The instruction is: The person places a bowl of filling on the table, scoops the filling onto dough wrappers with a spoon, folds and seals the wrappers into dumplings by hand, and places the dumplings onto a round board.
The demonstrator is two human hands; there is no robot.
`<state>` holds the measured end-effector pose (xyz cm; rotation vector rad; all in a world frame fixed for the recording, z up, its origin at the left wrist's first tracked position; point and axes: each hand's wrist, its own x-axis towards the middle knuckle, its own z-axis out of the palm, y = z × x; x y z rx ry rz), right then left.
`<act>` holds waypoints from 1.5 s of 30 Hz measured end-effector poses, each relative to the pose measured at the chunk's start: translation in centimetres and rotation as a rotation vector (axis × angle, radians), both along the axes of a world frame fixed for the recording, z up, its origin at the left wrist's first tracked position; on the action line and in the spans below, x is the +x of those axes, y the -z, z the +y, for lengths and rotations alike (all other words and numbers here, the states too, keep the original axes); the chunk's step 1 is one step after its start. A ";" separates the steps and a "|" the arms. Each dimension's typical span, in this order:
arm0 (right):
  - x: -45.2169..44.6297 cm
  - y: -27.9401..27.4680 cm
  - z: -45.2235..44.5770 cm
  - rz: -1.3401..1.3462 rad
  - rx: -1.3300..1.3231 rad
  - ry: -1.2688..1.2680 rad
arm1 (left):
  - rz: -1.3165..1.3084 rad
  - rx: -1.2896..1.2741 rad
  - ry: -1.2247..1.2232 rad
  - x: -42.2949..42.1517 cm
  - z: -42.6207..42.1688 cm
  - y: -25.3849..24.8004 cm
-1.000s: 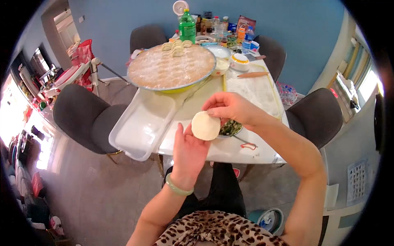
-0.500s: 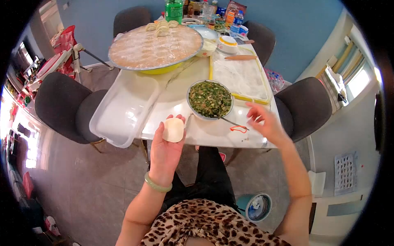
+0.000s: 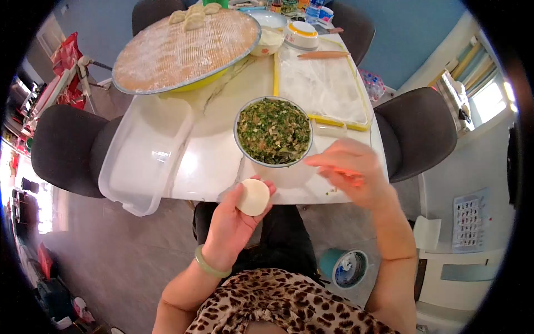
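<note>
A round, pale dough wrapper (image 3: 253, 197) rests on the fingers of my left hand (image 3: 233, 220), with the thumb over its edge. My right hand (image 3: 353, 175) is closed around the red-orange handle of a utensil (image 3: 349, 173), just right of the filling bowl. That bowl (image 3: 238, 146) holds chopped green filling (image 3: 273, 131) and stands near the table's front edge. The utensil's far end is hard to make out by the bowl's rim. Several folded dumplings (image 3: 194, 20) lie at the back of a large floured round tray (image 3: 183, 53).
A clear plastic container (image 3: 142, 150) overhangs the table's left front edge. On the right lie a floured yellow-edged board (image 3: 320, 86) and a wooden rolling pin (image 3: 324, 55). Behind are a white bowl (image 3: 268, 42) and bottles. Dark chairs (image 3: 417, 131) flank the table; a bin (image 3: 350, 268) stands below.
My right hand has left the wrapper, moved toward the filling bowl and taken hold of the red-handled utensil. My left hand has lowered with the wrapper. The view has shifted nearer the bowl.
</note>
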<state>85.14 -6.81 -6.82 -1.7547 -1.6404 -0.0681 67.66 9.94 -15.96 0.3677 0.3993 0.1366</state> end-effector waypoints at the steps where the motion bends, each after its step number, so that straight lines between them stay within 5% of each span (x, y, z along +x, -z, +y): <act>1: 0.3 -1.3 -0.5 0.046 -0.006 0.034 | 0.007 0.000 0.065 0.3 -0.3 0.0; 19: 3.5 0.5 -1.4 0.096 -0.086 0.009 | -0.002 -0.103 0.206 4.5 -2.0 0.7; 30: 4.6 2.4 -0.8 0.603 -0.146 0.013 | -0.057 -0.117 0.217 4.7 -1.7 1.3; 45: 2.8 4.3 -0.1 0.880 -0.022 0.207 | -0.112 -0.080 0.168 4.1 -1.3 0.9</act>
